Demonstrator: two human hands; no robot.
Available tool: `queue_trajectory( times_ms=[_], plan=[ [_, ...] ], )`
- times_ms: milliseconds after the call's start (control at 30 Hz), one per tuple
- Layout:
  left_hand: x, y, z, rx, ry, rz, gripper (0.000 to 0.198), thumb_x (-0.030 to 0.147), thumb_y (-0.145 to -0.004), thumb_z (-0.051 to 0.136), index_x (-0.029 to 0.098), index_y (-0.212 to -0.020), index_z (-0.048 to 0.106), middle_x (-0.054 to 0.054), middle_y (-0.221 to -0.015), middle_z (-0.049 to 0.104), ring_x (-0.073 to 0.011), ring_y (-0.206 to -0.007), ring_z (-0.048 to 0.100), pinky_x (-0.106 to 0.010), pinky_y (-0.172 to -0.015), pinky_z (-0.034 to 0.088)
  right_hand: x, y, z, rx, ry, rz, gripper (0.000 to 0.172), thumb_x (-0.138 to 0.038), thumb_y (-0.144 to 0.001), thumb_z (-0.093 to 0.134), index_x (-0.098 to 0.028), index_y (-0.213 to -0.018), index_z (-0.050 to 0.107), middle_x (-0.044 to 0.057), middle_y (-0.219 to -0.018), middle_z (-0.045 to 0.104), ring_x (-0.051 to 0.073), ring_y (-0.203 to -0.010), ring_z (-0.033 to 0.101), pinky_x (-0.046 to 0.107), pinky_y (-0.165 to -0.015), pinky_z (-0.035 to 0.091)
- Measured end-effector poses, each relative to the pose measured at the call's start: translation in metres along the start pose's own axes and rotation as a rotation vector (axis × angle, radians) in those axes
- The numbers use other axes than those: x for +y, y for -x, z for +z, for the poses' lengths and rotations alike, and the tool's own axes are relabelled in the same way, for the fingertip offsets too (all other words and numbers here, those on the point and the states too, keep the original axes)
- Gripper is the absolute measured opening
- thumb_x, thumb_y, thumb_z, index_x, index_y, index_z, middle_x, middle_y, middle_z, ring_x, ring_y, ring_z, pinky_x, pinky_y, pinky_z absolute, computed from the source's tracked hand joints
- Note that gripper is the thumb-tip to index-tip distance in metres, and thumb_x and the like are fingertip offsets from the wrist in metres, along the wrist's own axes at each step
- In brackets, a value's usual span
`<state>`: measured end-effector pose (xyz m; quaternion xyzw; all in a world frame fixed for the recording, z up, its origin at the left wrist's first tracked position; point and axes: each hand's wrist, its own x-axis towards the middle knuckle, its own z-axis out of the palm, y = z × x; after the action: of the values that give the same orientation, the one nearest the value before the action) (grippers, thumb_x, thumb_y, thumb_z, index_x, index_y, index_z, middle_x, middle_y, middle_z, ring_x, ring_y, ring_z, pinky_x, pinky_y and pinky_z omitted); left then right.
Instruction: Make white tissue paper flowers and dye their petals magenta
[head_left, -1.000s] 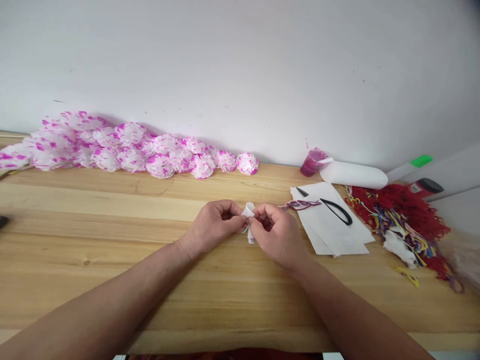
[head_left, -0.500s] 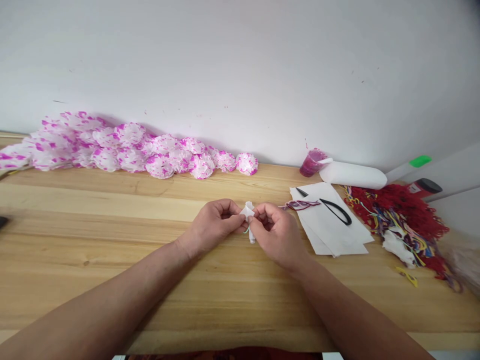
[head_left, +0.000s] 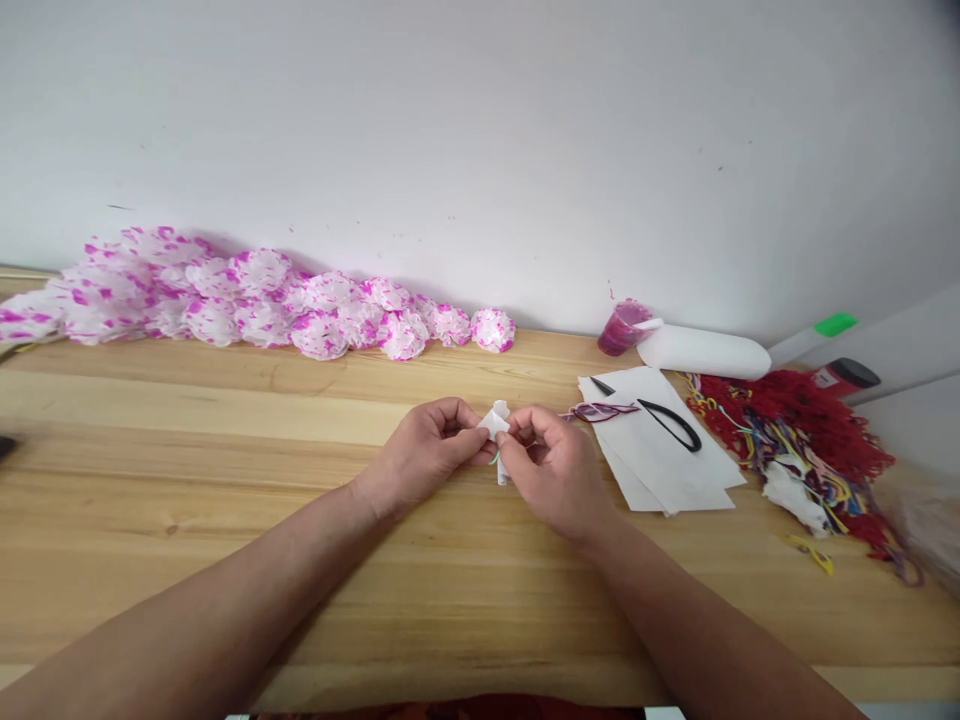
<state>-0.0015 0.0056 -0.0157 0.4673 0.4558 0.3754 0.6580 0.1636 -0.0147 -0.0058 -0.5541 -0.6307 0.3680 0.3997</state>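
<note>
Between my hands, above the middle of the table, is a small folded piece of white tissue paper (head_left: 495,420). Its narrow rolled end hangs below my fingers, and a bit of pale green yarn (head_left: 493,459) shows at its middle. My left hand (head_left: 439,440) pinches the paper from the left with thumb and fingertips. From the right, my right hand (head_left: 551,460) pinches it too, its thumb and index finger close to the left thumb. The curled fingers hide part of the paper and yarn.
White paper sheets (head_left: 675,470) lie right of my hands with black-handled scissors (head_left: 671,425) and purple yarn (head_left: 600,411) on them. Behind stand a pink-stained cup (head_left: 621,330) and a white bottle (head_left: 705,352). Red yarn (head_left: 810,420) piles at right; pink-spotted paper flowers (head_left: 262,320) line the wall.
The upper part of the tissue paper is spread slightly wider between my fingertips. Both hands stay in nearly the same place.
</note>
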Motion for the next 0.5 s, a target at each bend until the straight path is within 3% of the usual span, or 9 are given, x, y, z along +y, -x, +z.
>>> queue_trajectory(
  times_ms=[500],
  plan=[
    [-0.0011, -0.0009, -0.0030, -0.014, 0.009, 0.020, 0.028, 0.039, -0.079, 0.074, 0.015, -0.080, 0.061, -0.001, -0.073, 0.066, -0.0098, -0.065, 0.059, -0.022, -0.063, 0.046, -0.0025, 0.0005, -0.0016, -0.028, -0.045, -0.033, 0.010, -0.027, -0.085, 0.061, -0.019, -0.080, 0.060, 0.000, -0.069, 0.063, 0.012, -0.060, 0.057, 0.023, -0.056, 0.047]
  ],
)
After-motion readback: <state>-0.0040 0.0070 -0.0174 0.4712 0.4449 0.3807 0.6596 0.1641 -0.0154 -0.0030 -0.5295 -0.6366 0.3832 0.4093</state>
